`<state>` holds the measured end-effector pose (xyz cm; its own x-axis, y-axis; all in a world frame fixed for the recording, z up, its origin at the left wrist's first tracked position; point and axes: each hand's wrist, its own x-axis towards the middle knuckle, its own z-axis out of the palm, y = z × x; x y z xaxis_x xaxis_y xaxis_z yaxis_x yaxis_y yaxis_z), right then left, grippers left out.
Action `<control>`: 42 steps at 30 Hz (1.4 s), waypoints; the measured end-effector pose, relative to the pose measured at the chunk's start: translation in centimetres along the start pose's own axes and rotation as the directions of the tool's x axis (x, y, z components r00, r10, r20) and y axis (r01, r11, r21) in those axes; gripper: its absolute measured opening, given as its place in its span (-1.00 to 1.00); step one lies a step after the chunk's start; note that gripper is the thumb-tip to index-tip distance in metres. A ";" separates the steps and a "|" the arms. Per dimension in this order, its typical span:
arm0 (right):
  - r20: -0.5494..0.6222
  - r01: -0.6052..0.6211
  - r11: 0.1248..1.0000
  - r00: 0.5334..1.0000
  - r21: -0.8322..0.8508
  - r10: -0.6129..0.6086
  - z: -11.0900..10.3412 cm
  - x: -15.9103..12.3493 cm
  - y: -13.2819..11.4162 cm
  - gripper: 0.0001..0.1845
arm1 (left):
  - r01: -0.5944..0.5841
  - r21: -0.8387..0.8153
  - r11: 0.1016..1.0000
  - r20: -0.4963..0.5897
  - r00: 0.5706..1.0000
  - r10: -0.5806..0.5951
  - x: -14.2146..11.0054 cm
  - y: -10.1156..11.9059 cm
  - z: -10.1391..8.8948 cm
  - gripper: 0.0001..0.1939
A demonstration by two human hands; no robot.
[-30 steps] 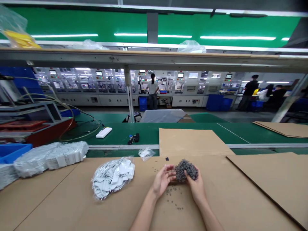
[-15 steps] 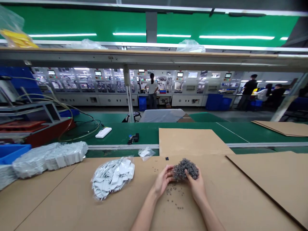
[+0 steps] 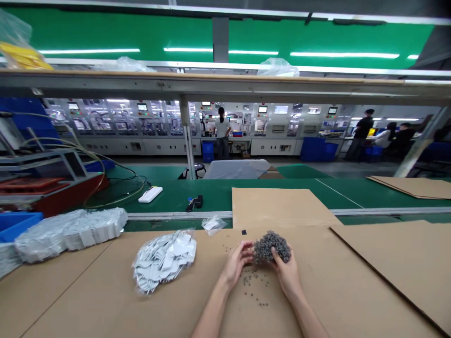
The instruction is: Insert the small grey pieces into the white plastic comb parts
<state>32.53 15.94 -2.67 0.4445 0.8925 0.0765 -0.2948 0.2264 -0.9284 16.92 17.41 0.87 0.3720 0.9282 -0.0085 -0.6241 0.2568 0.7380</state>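
Note:
A bulging clump of small dark grey parts (image 3: 270, 246) is in my right hand (image 3: 287, 270), with the thumb pressed over its near side. Just left of the clump, my left hand (image 3: 235, 264) has its fingers loosely curved and apart, the tips close to the clump's edge; whether they touch it I cannot tell. Several loose grey parts (image 3: 251, 278) lie scattered on the brown cardboard (image 3: 197, 310) below and between the hands. Left of my hands sits a clear bag of flat white pieces (image 3: 164, 263).
A small clear bag (image 3: 213, 225) and a black square (image 3: 244, 232) lie beyond my hands. More wrapped white stacks (image 3: 95, 230) and a blue bin (image 3: 17, 225) stand at left. Cardboard sheets (image 3: 398, 253) lie at right. A shelf beam (image 3: 246, 87) crosses above; people work farther back.
Both hands and the clump stay almost in place. The whole view has shifted very slightly.

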 end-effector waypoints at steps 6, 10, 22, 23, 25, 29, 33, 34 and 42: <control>-0.036 0.005 1.000 0.999 0.030 -0.004 0.2 -0.1 -0.1 -0.44 | -0.001 -0.049 0.999 0.032 0.999 0.002 -0.1 0.1 -0.1 -0.65; -0.044 0.035 0.998 0.998 -0.050 -0.037 0.4 -0.3 -0.4 -0.44 | 0.037 0.009 0.999 0.034 0.999 -0.037 -0.1 0.0 -0.1 -0.67; -0.055 0.041 0.999 0.998 -0.001 -0.041 0.5 -0.4 -0.5 -0.46 | -0.066 -0.120 0.991 0.132 0.988 0.082 -0.4 0.3 0.7 -0.65; -0.043 0.030 0.999 0.999 0.044 -0.028 0.5 -0.4 -0.5 -0.46 | -0.049 -0.108 0.993 0.121 0.991 0.063 -0.4 0.3 0.8 -0.64; -0.039 0.022 0.996 0.999 0.086 -0.018 0.5 -0.4 -0.5 -0.47 | 0.006 -0.071 0.997 0.104 0.995 0.001 -0.5 0.4 0.7 -0.64; -0.085 0.064 0.996 0.994 -0.057 -0.069 0.4 -0.4 -0.6 -0.44 | -0.008 -0.119 0.993 0.139 0.990 0.025 -0.6 0.6 0.6 -0.60; -0.051 0.040 0.996 0.998 0.084 -0.036 0.5 -0.3 -0.6 -0.43 | -0.006 -0.134 0.991 0.114 0.993 0.021 -0.6 0.6 0.6 -0.60; -0.051 0.042 0.996 0.998 0.081 -0.038 0.5 -0.3 -0.5 -0.43 | 0.012 -0.122 0.992 0.119 0.993 0.003 -0.6 0.6 0.6 -0.60; -0.046 0.031 0.996 0.999 0.080 -0.028 0.4 -0.3 -0.4 -0.45 | 0.012 -0.159 0.987 0.111 0.994 0.006 -0.6 0.6 0.8 -0.58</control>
<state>32.17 15.72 -2.17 0.4913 0.8668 0.0850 -0.3475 0.2846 -0.8934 16.88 16.83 1.83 0.4424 0.8941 0.0704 -0.7209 0.3078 0.6210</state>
